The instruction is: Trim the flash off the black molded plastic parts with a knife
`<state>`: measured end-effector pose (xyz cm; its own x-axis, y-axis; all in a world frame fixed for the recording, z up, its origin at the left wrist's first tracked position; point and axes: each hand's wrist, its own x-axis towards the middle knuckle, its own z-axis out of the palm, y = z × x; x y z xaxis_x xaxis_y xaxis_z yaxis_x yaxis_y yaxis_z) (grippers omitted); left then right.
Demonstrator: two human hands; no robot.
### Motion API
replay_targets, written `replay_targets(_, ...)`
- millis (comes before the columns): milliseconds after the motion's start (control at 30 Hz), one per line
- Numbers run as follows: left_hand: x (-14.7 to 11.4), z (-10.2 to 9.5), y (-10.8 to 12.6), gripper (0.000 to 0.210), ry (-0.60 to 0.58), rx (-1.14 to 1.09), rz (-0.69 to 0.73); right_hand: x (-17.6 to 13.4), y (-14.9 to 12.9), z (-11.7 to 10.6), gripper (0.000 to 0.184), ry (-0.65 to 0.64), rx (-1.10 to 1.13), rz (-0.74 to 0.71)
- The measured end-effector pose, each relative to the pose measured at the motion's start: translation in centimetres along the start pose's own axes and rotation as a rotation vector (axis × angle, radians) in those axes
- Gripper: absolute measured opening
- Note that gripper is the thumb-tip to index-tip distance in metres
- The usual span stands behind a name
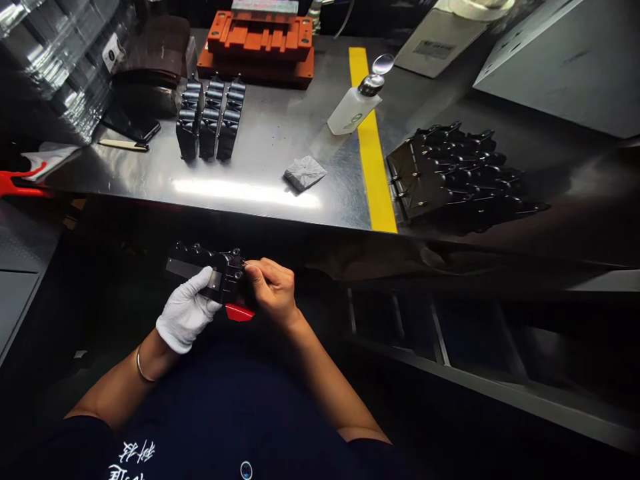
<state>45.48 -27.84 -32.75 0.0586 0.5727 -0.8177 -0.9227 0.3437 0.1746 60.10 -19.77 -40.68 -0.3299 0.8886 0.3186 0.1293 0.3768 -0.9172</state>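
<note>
My left hand (187, 310) wears a white glove and grips a black moulded part (223, 263) with a scalloped top edge, its thumb lying over the front. The part is held in the air between my body and the bench. My bare right hand (273, 287) is closed in a pinch at the part's right end, where small round holes show. Whatever sits between those fingertips is too small to make out. Just below the part there is a red piece (240, 312), mostly hidden in shadow.
On the metal bench (260, 180) stand three similar black parts (213, 120), an orange fixture (260, 43), a white pump bottle (354, 107) and a folded grey cloth (305, 175). Right of the yellow tape (373, 167) lie several more black parts (455, 173). A pen (123, 144) lies left.
</note>
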Motion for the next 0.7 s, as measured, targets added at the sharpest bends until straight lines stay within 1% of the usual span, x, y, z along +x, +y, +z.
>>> replay_targets(100, -0.6, -1.0, -0.5, 0.019, -0.029, 0.063, 0.07, 0.7, 1.5, -0.3, 0.036, 0.147, -0.03, 0.196)
replay_targets(133, -0.8, -1.2, -0.7, 0.016, -0.041, 0.093, 0.109, 0.8, 1.5, -0.6, 0.037, 0.167, -0.034, 0.237)
replay_targets(167, -0.8, -1.3, -0.8, 0.012, -0.053, 0.125, 0.164, 0.8, 1.3, -1.0, 0.036, 0.144, -0.026, 0.246)
replay_targets(200, -0.7, -1.3, -0.8, 0.009, -0.062, 0.158, 0.24, 0.7, 0.7, -1.3, 0.034, 0.08, -0.006, 0.229)
replay_targets(267, -0.3, -1.2, -0.7, 0.011, -0.077, 0.244, 0.418, 0.3, -1.2, -2.0, 0.029, -0.097, 0.056, 0.151)
replay_targets(333, 0.1, -1.0, -0.5, 0.022, -0.069, 0.327, 0.591, 0.1, -3.2, -2.5, 0.028, -0.229, 0.107, 0.075)
replay_targets(400, 0.4, -0.9, -0.4, 0.034, -0.039, 0.435, 0.698, 0.0, -4.6, -2.8, 0.027, -0.285, 0.131, 0.03)
replay_targets(500, 0.4, -1.0, -0.5, 0.045, -0.01, 0.551, 0.766, 0.3, -5.3, -2.9, 0.027, -0.318, 0.134, 0.004)
replay_targets(600, 0.4, -1.2, -0.8, 0.051, -0.026, 0.574, 0.797, 0.4, -5.0, -3.0, 0.029, -0.348, 0.136, 0.012)
replay_targets(700, 0.6, -1.5, -0.8, 0.052, -0.01, 0.589, 0.809, 0.5, -4.8, -3.1, 0.031, -0.376, 0.155, 0.04)
